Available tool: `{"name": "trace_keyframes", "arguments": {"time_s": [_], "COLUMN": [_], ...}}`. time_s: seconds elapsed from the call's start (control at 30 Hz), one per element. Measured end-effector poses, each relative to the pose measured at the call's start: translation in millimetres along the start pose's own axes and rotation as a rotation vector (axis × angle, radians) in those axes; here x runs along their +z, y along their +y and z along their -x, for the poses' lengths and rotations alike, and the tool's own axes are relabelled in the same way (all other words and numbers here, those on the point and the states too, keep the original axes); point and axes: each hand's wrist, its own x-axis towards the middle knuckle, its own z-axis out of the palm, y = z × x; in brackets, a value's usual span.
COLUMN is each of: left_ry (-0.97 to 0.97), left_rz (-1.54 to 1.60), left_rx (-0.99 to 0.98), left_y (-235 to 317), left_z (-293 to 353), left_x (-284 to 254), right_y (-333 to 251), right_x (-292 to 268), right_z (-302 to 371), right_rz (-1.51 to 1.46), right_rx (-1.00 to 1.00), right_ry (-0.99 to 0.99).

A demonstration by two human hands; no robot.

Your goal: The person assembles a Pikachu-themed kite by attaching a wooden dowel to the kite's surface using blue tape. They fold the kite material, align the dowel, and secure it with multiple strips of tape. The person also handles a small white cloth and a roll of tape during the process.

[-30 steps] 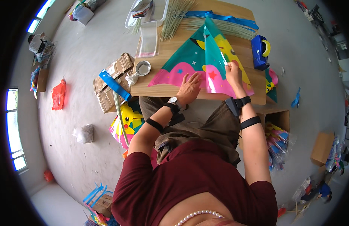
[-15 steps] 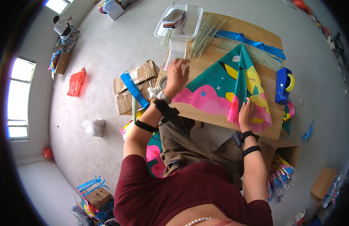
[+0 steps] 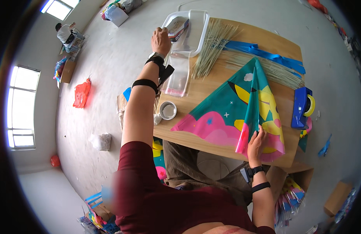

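Observation:
A triangular plastic kite (image 3: 217,113), green with pink clouds and a yellow figure, lies on the wooden table with a folded flap standing along its middle. My right hand (image 3: 256,145) is at the kite's lower edge, fingers closed on the flap. At the far left of the table, my left hand (image 3: 161,42) reaches the near-left rim of a clear plastic bin (image 3: 196,37). Its fingers are bent beside a small printed box (image 3: 178,29) in the bin; whatever they grip is hidden. A clear plastic sleeve (image 3: 177,76) lies near that wrist.
Thin pale sticks (image 3: 211,46) and blue ribbon strips (image 3: 266,52) lie along the table's far side. A blue tape dispenser (image 3: 301,107) stands at the right edge, a round tin (image 3: 168,110) at the left. An open carton (image 3: 301,175) sits below right. Another person (image 3: 66,34) is far left.
My left hand has moved from above the table's left side, forward to the bin and small box. The round tin is now uncovered. My right hand stays on the kite.

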Motion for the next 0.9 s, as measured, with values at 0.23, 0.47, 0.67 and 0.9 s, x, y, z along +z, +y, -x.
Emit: {"name": "trace_keyframes", "arguments": {"time_s": [0.23, 0.47, 0.67, 0.9], "left_ry": [-0.125, -0.196, -0.102, -0.041], "left_rz": [-0.093, -0.461, -0.498, -0.331], "left_rx": [0.433, 0.728, 0.717, 0.485], "left_y": [5, 6, 11, -6], "left_z": [-28, -19, -23, -23], "left_x": [13, 32, 42, 37], "right_y": [-2, -1, 2, 2], "right_x": [-4, 1, -5, -2], "right_z": [-3, -2, -5, -4], "right_rz": [0.001, 0.022, 0.027, 0.021], "right_rx": [0.040, 0.018, 0.014, -0.005], "right_ry": [-0.026, -0.022, -0.014, -0.010]}}
